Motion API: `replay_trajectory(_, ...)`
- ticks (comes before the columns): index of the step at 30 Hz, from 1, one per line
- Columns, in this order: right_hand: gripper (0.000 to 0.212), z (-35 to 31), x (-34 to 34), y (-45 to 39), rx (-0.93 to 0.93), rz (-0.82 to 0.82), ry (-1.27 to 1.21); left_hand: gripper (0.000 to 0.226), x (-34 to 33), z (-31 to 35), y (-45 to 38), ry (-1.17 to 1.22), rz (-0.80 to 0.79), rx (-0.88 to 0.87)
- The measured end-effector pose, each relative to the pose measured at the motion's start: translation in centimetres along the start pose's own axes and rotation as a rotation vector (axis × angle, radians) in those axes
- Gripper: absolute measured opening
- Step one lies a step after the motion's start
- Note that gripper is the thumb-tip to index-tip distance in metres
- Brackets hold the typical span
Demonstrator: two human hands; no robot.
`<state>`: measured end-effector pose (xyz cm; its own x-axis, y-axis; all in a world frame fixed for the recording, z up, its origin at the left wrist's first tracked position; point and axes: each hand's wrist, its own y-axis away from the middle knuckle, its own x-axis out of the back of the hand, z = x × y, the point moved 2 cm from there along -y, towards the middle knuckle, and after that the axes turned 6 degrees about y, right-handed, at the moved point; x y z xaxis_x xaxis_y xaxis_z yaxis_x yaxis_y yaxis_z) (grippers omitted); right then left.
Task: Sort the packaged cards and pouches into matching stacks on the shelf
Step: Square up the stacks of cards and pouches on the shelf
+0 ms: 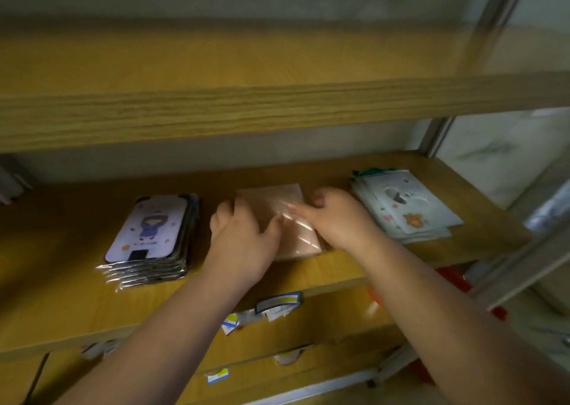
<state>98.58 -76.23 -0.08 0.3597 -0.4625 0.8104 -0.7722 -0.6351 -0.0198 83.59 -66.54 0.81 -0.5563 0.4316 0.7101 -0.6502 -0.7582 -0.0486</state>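
Wood-grain yellow boards are making up the shelf (339,269) on which three stacks are lying. Both hands are working at the middle one, a stack of pale pink pouches in clear plastic sleeves (279,202). The left hand (243,235) is lying over the stack's left edge with its fingers (223,211) curling down around that side, gripping it. The right hand (333,216) is sitting at the stack's right edge: its forefinger is stretching flat across the glossy top sleeve toward the left hand, while its other fingers (319,196) are curling round the far right corner, holding it.

To the left of the left hand's fingers, apart from them, a stack of lilac cards printed with a cartoon figure in blue, each in a crinkled clear sleeve (154,235), is resting on the same board. To the right of the right hand's fingers, near but not touching, a stack of pale blue-green cards with small cartoon pictures (410,207) is lying slightly fanned. Below the forearms, small blue, yellow and white paper labels (277,304) are hanging on the shelf's front edge.
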Motion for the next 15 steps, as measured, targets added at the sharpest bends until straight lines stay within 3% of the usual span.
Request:
replay_trajectory(3,0.075,1.7,2.5,1.1,0.012,0.117,0.011,0.080,-0.1,2.3,0.8,-0.136,0.034,-0.138)
replay_trajectory(7,0.057,5.9,7.2,2.1,0.033,0.284,0.060,0.071,-2.0,6.2,1.5,-0.209,0.071,-0.337)
replay_trajectory(9,0.054,8.7,9.7,2.2,-0.015,0.329,0.091,0.067,-4.1,8.2,1.6,-0.101,-0.022,-0.328)
replay_trajectory(12,0.069,13.2,12.3,1.3,-0.206,0.245,0.223,0.060,-8.3,11.1,1.4,0.122,-0.213,-0.231)
replay_trajectory(15,0.075,15.1,12.4,0.5,-0.340,-0.039,0.019,0.045,-12.3,13.1,1.3,0.313,-0.284,-0.088)
